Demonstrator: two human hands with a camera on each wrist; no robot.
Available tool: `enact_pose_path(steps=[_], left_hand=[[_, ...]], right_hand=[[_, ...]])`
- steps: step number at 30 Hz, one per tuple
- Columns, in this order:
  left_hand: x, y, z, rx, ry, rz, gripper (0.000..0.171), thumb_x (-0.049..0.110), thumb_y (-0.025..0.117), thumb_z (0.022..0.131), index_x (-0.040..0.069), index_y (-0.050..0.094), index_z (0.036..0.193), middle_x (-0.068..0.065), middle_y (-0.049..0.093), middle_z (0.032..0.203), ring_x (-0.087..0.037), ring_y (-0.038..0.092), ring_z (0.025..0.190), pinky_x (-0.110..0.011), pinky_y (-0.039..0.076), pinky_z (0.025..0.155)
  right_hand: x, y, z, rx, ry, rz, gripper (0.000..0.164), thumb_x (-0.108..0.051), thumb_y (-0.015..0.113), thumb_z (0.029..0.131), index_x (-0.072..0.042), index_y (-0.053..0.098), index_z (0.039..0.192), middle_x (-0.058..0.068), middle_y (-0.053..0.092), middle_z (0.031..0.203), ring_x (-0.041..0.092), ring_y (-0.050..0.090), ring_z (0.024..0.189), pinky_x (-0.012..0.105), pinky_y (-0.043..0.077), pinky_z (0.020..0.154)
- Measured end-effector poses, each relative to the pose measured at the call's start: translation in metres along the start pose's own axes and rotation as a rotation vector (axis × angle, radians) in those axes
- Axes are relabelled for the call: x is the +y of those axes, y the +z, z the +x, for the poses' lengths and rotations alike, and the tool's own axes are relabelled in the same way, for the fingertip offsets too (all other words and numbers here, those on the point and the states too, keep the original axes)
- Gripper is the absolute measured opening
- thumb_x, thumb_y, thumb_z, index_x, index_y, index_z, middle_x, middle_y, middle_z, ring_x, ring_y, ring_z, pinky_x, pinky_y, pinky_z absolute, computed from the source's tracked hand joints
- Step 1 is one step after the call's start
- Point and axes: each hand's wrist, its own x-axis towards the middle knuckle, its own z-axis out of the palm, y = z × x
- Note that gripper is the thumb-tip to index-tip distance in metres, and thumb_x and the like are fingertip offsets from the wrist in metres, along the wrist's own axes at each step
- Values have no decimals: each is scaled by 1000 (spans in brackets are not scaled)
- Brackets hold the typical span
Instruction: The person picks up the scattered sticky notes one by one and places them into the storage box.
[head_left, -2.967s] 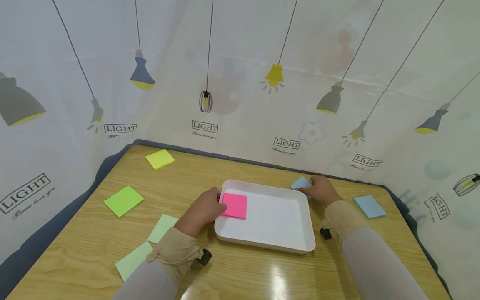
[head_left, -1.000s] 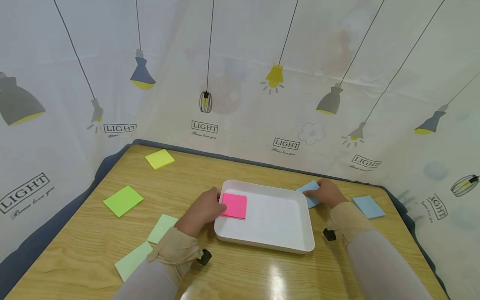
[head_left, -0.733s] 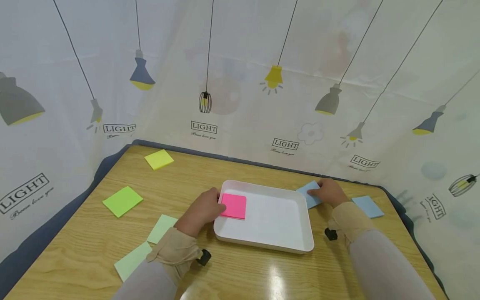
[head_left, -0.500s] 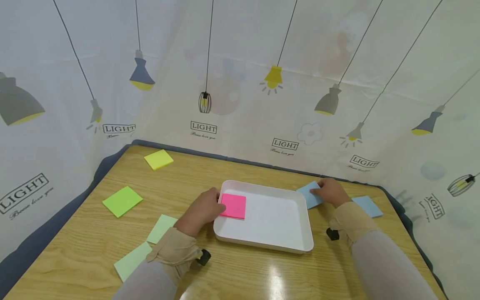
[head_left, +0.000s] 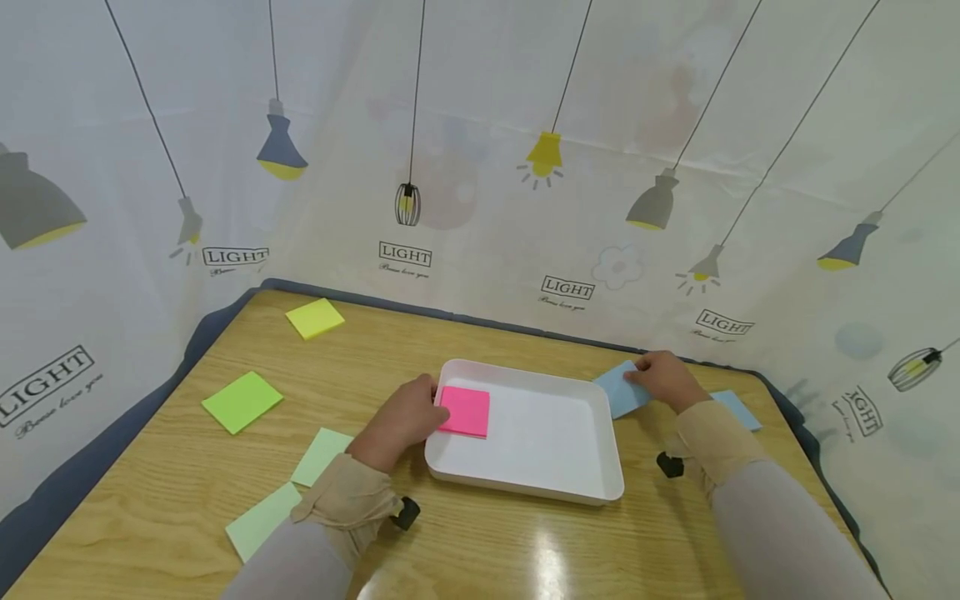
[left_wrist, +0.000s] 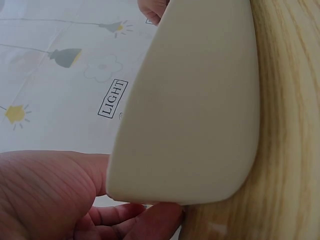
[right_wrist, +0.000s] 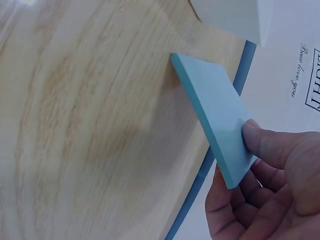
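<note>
My left hand grips the left wall of a shallow white tray, thumb over the rim and fingers outside. The left wrist view shows the tray's outer wall close up. Inside the tray, by my thumb, lies a pink sticky note pad. Just beyond the tray's right rim, my right hand pinches a light blue sticky note pad between thumb and fingers. In the right wrist view this blue pad is tilted, with its thick edge showing over the tabletop.
A second blue pad lies to the right, partly behind my right wrist. On the left are a yellow pad, a bright green pad and two pale green pads, one partly under my left sleeve. A printed curtain borders the wooden table.
My right hand has drawn the blue pad rightward from behind the tray's back right corner, and more of the pad shows. My left hand keeps its hold on the tray.
</note>
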Motion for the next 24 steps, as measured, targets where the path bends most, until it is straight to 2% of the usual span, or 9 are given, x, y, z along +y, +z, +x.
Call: enact_pose_path(steps=[4,8,13,17,24], left_hand=[[-1,0,1,-2,0,2,40,26,59,86,7,49,120,-7,59,107,-19,52,84,-35,49,77],[-1,0,1,-4,-4,1,40,26,59,86,7,49,120,-7,59,106,-19,52,84,-35,49,77],[-1,0,0,-6,-10,-6,40,25,59,86,7,49,120,-7,59,106,-19,52,84,-35,49,76],[-1,0,0,-4,-10,-3,41,25,59,86,7,48,121,-7,59,106,-19,53,84,-34,49,75],[-1,1,2,-9,-3,-2,41,25,59,86,7,48,121,-7,59,106,-19,52,83,-34,49,73]], right_hand=[[-1,-3,-1,-3,-9,10,29,-27,58,90,1,58,95,20,57,97,25,46,76,37,41,65],[-3,-8,-3,-15,-25,-3,40,-27,56,91,6,57,112,29,55,118,30,53,91,43,47,75],[-7,-15,-6,-18,-19,-10,44,-29,56,91,8,54,116,30,54,121,33,53,99,46,48,80],[-11,-20,-9,16,-26,-21,42,-29,55,91,7,55,113,29,56,117,34,53,98,48,48,81],[-16,-27,-15,102,-86,-19,42,-27,54,92,9,54,113,30,56,115,38,52,101,52,46,85]])
